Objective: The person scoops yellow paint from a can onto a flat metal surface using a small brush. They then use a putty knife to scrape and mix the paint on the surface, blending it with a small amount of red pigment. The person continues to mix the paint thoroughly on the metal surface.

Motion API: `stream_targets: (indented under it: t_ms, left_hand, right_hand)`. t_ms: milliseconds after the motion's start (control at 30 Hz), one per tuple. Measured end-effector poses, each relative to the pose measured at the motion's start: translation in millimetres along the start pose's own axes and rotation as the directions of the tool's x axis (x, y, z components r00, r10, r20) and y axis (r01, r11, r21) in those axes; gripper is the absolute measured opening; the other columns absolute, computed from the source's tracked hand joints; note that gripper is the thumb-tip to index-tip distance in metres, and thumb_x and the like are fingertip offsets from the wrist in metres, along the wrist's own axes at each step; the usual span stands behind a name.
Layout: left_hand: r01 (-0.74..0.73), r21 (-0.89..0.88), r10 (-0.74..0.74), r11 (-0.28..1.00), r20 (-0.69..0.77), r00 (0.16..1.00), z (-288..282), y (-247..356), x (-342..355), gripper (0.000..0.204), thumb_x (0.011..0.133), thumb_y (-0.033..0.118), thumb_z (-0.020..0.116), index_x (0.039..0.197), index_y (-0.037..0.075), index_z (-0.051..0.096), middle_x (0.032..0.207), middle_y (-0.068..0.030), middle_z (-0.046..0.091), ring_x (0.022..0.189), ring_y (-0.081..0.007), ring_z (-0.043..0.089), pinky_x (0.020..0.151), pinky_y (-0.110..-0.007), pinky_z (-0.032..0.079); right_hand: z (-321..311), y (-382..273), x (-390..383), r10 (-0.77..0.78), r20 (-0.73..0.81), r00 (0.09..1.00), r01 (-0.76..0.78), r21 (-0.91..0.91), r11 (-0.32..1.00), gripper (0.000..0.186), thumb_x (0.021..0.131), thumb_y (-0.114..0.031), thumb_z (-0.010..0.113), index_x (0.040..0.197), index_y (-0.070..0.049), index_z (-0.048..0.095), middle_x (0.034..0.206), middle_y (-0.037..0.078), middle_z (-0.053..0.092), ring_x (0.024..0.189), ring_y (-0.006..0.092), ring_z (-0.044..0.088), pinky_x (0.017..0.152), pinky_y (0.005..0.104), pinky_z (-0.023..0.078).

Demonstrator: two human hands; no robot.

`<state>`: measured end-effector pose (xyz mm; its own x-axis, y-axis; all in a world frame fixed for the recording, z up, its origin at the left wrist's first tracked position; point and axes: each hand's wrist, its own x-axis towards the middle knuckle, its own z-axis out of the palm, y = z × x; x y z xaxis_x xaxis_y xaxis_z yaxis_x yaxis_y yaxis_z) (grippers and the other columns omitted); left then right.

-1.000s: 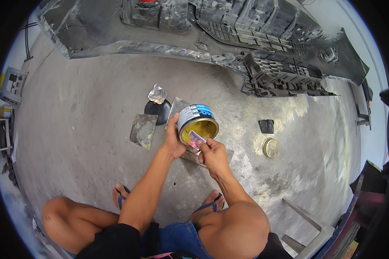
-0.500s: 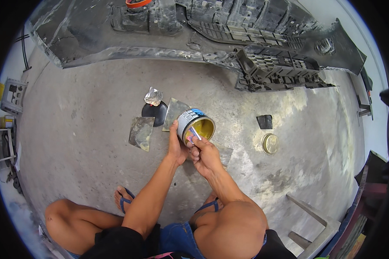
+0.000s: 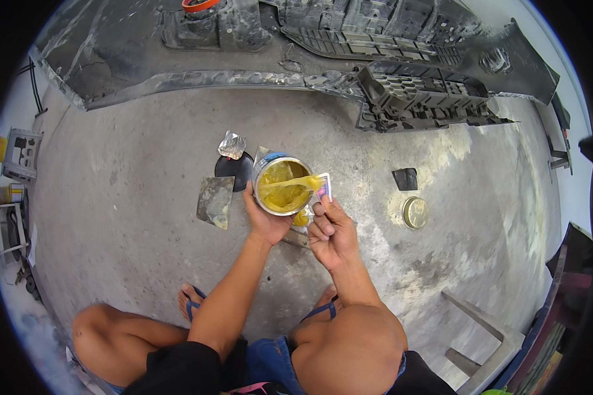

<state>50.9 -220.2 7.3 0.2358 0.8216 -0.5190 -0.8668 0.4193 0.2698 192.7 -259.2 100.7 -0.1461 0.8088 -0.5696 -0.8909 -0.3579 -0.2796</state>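
My left hand (image 3: 267, 222) grips an open tin can (image 3: 277, 196) from the side and below, its mouth facing up and showing yellow paste. My right hand (image 3: 333, 230) pinches a small printed card (image 3: 325, 184) at the can's right rim, with a thick strand of yellow paste (image 3: 300, 181) stretching from the can to it. A yellow lump (image 3: 301, 218) shows just below the can. On the floor around the left hand lie a black round lid (image 3: 240, 170), a crumpled foil piece (image 3: 232, 143) and a grey square sheet (image 3: 214, 201).
A large dark plastic car bumper (image 3: 132, 59) spans the top, with a red-orange ring (image 3: 201, 5) on it. A gold round lid (image 3: 415, 212) and dark scrap (image 3: 405, 178) lie right on the concrete floor (image 3: 112, 217). My bent legs are below; a metal frame (image 3: 481, 316) stands lower right.
The can has tipped more upright and shifted slightly left. My right hand has moved the card from inside the can to its right rim, drawing yellow paste out with it.
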Motion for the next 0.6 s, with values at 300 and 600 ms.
stream_targets:
  t_ms: [300, 600]
  left_hand:
    - [0.115, 0.07, -0.123, 0.991, 0.124, 0.985, -4.4, 15.2, 8.1, 0.088, 0.092, 0.08, 0.037, 0.147, 0.014, 0.053, 0.145, -0.0102, 0.058, 0.133, -0.0284, 0.055, 0.111, -0.048, 0.045]
    - [-0.066, 0.239, 0.013, 0.969, 0.216, 0.976, -5.2, 31.9, 16.6, 0.077, 0.097, 0.067, 0.046, 0.145, 0.007, 0.054, 0.142, -0.0104, 0.06, 0.132, -0.0264, 0.057, 0.113, -0.046, 0.043]
  right_hand:
    - [15.4, -12.7, -7.9, -0.054, -0.053, 0.997, 0.022, -0.476, 0.879, 0.02, 0.104, -0.019, 0.064, 0.111, -0.001, 0.064, 0.08, 0.004, 0.067, 0.051, 0.0066, 0.048, 0.047, 0.0209, 0.036]
    - [31.5, -37.5, -17.4, -0.129, -0.002, 0.992, 0.089, -0.716, 0.693, 0.026, 0.103, -0.019, 0.065, 0.118, 0.002, 0.065, 0.081, 0.006, 0.068, 0.051, 0.0062, 0.049, 0.047, 0.02, 0.038]
